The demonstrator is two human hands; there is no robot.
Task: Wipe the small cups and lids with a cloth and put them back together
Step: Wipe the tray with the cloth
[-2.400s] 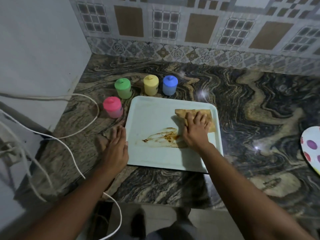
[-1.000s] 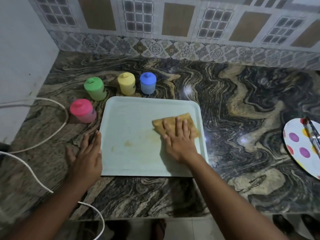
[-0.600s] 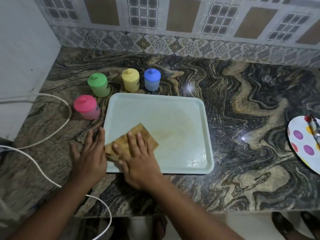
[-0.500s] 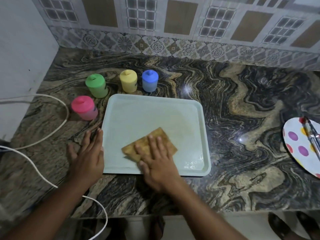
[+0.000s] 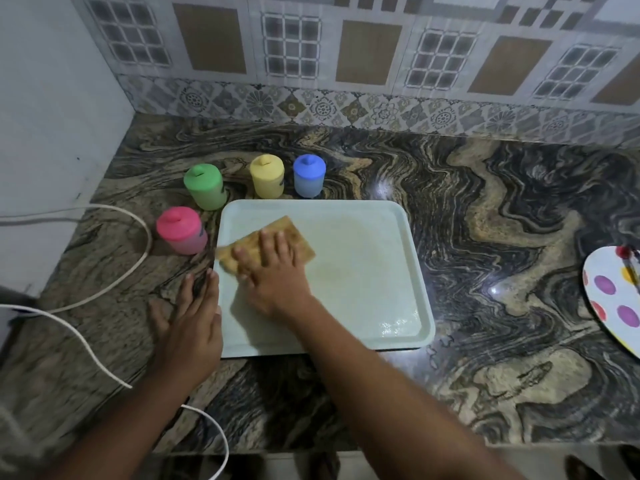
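flat right hand (image 5: 277, 277) presses cloth (image 5: 298, 235) on tray (image 5: 367, 278); left hand (image 5: 194, 323) lies flat, released; a wide sweep could topple pink cup (image 5: 180, 230).

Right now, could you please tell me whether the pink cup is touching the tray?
Apart. The head view shows a narrow strip of dark countertop between the pink cup and the left rim of the tray.

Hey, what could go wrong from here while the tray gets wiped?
1. The cloth under the right hand reaches the tray's left edge, close to the pink cup; a wider stroke might knock it over.
2. The cable loops near the left hand and could snag on it.
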